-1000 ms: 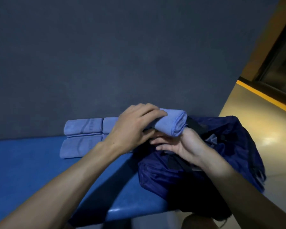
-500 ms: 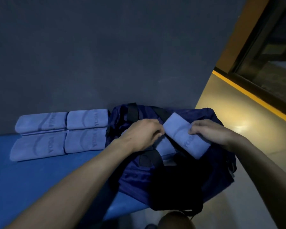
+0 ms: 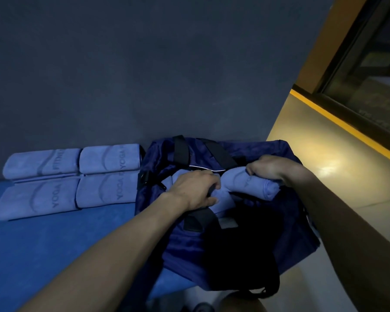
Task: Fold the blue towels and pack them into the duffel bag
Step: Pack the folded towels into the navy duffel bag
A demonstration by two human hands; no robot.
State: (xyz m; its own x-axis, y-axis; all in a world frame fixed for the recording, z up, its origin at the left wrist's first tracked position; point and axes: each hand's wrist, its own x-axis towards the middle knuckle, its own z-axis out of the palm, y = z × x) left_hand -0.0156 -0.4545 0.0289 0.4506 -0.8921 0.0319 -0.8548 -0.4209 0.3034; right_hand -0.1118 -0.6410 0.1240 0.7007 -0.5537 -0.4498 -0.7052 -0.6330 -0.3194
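Note:
A dark blue duffel bag (image 3: 245, 239) lies open at the right end of the blue bench (image 3: 43, 244). My right hand (image 3: 270, 167) grips a folded blue towel (image 3: 248, 184) lying in the bag's opening. My left hand (image 3: 194, 190) curls over the bag's near rim by a black strap, above another pale blue towel (image 3: 221, 199) inside the bag. Several folded blue towels (image 3: 70, 179) marked YOGA lie in two rows on the bench left of the bag.
A dark grey wall (image 3: 144, 75) stands right behind the bench. To the right is a shiny tan floor (image 3: 336, 165) with a yellow stripe and a dark window frame (image 3: 369, 75). The bag hangs partly over the bench's right end.
The folded towel has gone from above the bag down into its opening. My right hand shifted to the towel's top; my left hand moved onto the bag's rim.

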